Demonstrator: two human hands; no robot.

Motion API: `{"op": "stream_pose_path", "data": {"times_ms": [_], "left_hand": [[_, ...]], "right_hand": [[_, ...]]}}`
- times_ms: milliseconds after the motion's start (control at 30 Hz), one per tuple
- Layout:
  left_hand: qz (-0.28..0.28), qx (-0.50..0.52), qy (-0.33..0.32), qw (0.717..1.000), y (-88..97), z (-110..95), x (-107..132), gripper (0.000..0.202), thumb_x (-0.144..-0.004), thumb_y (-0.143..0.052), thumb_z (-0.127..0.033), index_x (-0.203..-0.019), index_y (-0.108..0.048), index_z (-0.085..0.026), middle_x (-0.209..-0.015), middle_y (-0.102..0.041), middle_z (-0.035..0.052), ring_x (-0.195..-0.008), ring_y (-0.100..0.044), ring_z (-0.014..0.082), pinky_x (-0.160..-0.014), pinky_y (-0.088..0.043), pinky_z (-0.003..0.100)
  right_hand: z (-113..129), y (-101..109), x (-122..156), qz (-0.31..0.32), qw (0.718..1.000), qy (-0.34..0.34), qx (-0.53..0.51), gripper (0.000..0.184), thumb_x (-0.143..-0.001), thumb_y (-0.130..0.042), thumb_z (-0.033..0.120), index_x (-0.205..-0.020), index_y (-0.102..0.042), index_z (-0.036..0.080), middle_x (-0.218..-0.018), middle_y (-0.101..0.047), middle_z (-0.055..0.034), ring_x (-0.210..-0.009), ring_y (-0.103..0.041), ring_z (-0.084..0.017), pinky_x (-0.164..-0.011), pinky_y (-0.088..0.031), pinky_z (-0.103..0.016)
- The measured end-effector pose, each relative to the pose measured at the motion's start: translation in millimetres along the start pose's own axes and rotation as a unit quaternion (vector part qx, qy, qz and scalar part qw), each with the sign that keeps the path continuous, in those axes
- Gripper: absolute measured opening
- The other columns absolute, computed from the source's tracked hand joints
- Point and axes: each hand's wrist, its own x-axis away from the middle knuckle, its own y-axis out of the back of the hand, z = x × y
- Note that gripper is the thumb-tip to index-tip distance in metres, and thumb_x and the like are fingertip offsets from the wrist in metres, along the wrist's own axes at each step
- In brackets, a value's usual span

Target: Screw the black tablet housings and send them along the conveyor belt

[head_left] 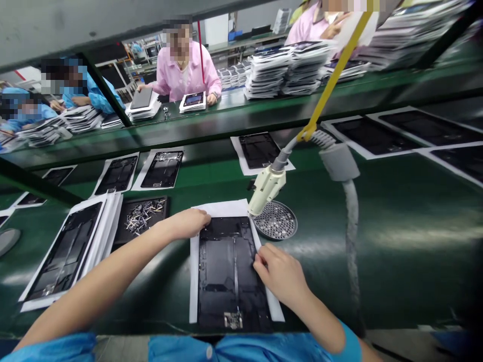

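A black tablet housing [219, 261] lies on a white sheet [193, 296] at the front edge of the green bench, with a thin strip running down its inside. My left hand [190, 222] is at its far left corner, fingers curled together and the tips against that corner. Along the right edge rests my right hand [281, 274], its fingers bent and pinched at the rim. Whether anything small sits between the fingertips of either hand is hidden. Just beyond the far right corner hangs a pale, nozzle-like tool [267, 188].
A round perforated dish [277, 220] stands right of the housing. Left are a dark tray [141, 218] of small parts and stacked housings on paper [68, 251]. A grey hose [351, 241] and yellow strap [339, 65] hang at right. Co-workers sit across the bench.
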Motion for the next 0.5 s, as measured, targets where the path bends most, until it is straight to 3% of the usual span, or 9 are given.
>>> {"op": "stream_pose_path", "data": {"times_ms": [133, 233, 400, 500], "left_hand": [[-0.186, 0.070, 0.026, 0.980, -3.5, 8.1, 14.4, 0.027, -0.100, -0.047, -0.018, -0.112, -0.070, -0.018, -0.103, -0.072, 0.0080, -0.090, -0.071, 0.0192, -0.082, -0.057, 0.031], [-0.293, 0.104, 0.052, 0.949, -23.1, 8.7, 23.5, 0.025, -0.103, -0.048, -0.027, -0.107, -0.072, -0.020, -0.097, -0.075, 0.0056, -0.086, -0.072, 0.0180, -0.083, -0.060, 0.031], [-0.375, 0.056, 0.054, 0.924, -68.1, 3.8, 25.7, 0.025, -0.104, -0.050, -0.028, -0.102, -0.074, -0.020, -0.096, -0.076, 0.0061, -0.085, -0.073, 0.0174, -0.082, -0.061, 0.029], [-0.378, 0.010, 0.060, 0.924, -79.7, 2.8, 24.9, 0.027, -0.104, -0.048, -0.026, -0.100, -0.075, -0.019, -0.097, -0.075, 0.0081, -0.087, -0.071, 0.0178, -0.081, -0.060, 0.030]], "right_hand": [[1.2, 3.7, -1.5, 0.004, 1.000, -0.006, -0.010, 0.023, -0.089, -0.053, 0.018, -0.067, -0.059, 0.020, -0.069, -0.064, -0.0008, -0.061, -0.060, -0.015, -0.057, -0.029, -0.028], [1.5, 5.6, -2.1, 0.005, 1.000, -0.011, -0.015, 0.023, -0.089, -0.052, 0.018, -0.068, -0.060, 0.020, -0.068, -0.064, -0.0008, -0.061, -0.059, -0.014, -0.058, -0.029, -0.028], [0.7, 4.4, -2.0, 0.020, 0.999, -0.018, -0.022, 0.023, -0.090, -0.052, 0.019, -0.068, -0.060, 0.020, -0.070, -0.064, -0.0012, -0.062, -0.060, -0.015, -0.059, -0.029, -0.029], [0.3, 3.6, -1.3, 0.022, 0.999, -0.020, -0.029, 0.023, -0.090, -0.051, 0.020, -0.068, -0.059, 0.021, -0.069, -0.063, -0.0011, -0.062, -0.059, -0.015, -0.058, -0.030, -0.029]]}}
